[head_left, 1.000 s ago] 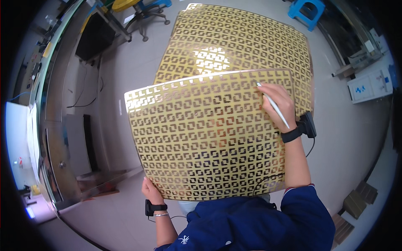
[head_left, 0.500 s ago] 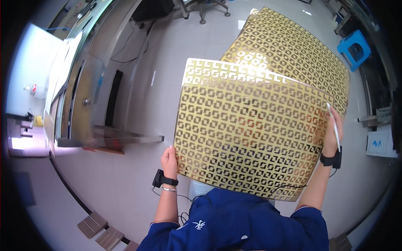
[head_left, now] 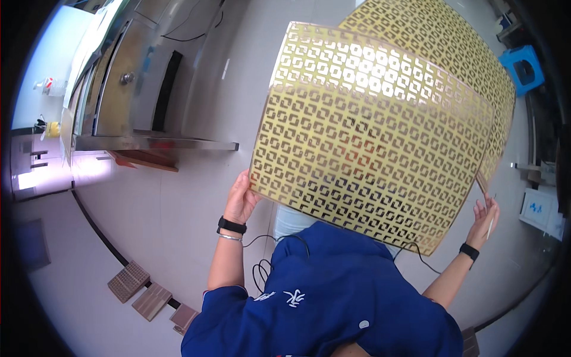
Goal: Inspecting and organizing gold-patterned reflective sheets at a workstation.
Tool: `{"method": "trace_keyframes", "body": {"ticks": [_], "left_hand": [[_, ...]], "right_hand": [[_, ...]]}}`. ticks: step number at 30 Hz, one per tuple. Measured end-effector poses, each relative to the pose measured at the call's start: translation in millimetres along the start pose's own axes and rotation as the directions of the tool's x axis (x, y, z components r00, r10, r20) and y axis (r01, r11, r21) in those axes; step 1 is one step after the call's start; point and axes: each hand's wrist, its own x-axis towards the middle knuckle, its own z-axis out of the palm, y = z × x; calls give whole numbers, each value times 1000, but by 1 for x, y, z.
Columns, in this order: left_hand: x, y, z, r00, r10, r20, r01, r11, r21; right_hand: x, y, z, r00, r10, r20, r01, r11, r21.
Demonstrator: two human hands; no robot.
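Observation:
A large gold sheet [head_left: 369, 149] with a repeating pattern of dark interlocked squares tilts in front of me, its upper part catching glare. My left hand [head_left: 240, 201] pinches it at the lower left corner. Off the sheet's right side, my right hand [head_left: 483, 221] has its fingers partly spread, with a slim white pen-like stick [head_left: 490, 229] held in it. Behind the front sheet lies another gold sheet [head_left: 434, 24] of the same pattern, partly covered by it. Whether more sheets lie underneath, I cannot tell.
A metal-framed bench [head_left: 160, 144] with a cabinet door juts in at the left. At the far right stand a blue plastic stool [head_left: 524, 70] and a white box [head_left: 538, 208]. Several brown tiles [head_left: 151, 301] lie at the lower left. Black cables hang by my waist.
My right hand has let go of the front sheet's right edge and moved down and outward, keeping the white stick. The sheet has shifted slightly up and right in view.

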Motion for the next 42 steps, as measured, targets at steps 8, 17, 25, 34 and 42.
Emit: {"method": "trace_keyframes", "body": {"ticks": [8,17,25,34,42], "left_hand": [[-3,-30,-14,1000,24,14,-22,988,-153],[1,-39,-17,988,115,103,-87,966,-242],[13,-55,-29,972,177,156,-113,931,-348],[10,-79,-54,950,258,176,-146,866,-478],[-16,-81,-56,958,279,-57,-277,865,-418]], "right_hand": [[-28,32,9,984,127,129,-149,972,180],[-59,6,39,902,49,429,-153,965,212],[-58,-8,37,858,-58,510,-108,951,289],[-50,-12,49,777,-245,580,-60,889,455],[-80,-67,89,742,-251,622,-134,853,504]]}}
